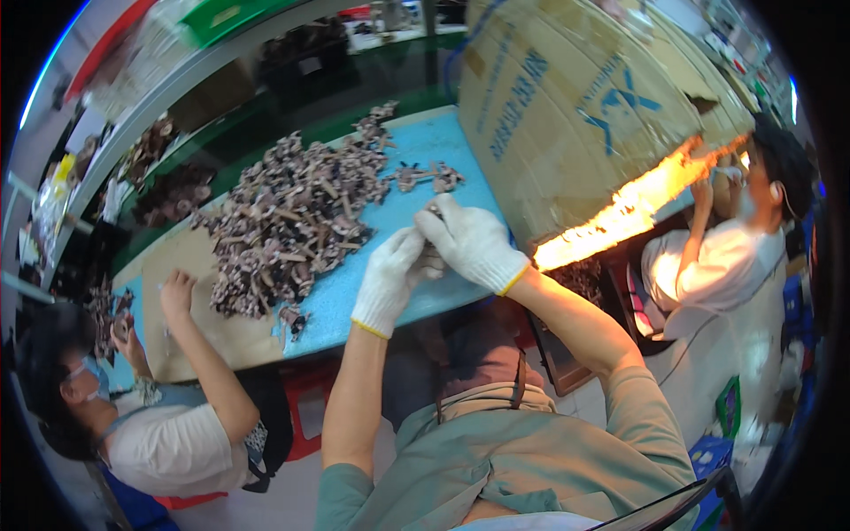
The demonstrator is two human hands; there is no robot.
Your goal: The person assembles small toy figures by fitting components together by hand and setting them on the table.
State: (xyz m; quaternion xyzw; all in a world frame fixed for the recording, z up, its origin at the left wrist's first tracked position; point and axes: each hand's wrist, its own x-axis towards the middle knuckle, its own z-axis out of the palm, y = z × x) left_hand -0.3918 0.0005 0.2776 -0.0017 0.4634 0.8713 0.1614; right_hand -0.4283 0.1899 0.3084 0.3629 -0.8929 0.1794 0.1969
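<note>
Both my hands wear white knit gloves with yellow cuffs and meet over the near edge of the blue-covered table (407,292). My left hand (390,273) is closed, its fingertips touching the right ones. My right hand (471,242) pinches beside it, thumb and fingers together. What they hold is mostly hidden; only a dark bit shows at the fingertips. Just beyond them lie a few small brown-and-grey figure-like pieces (425,176). Left of my hands rises a large heap of similar pieces (288,212).
A big cardboard box (549,115) stands at the right end of the table. Beside it a long bright flame (629,212) reaches toward a person (726,257) on the right. Another person (177,425) sits at the left, hands over brown cardboard (177,336). A red stool (305,407) is below.
</note>
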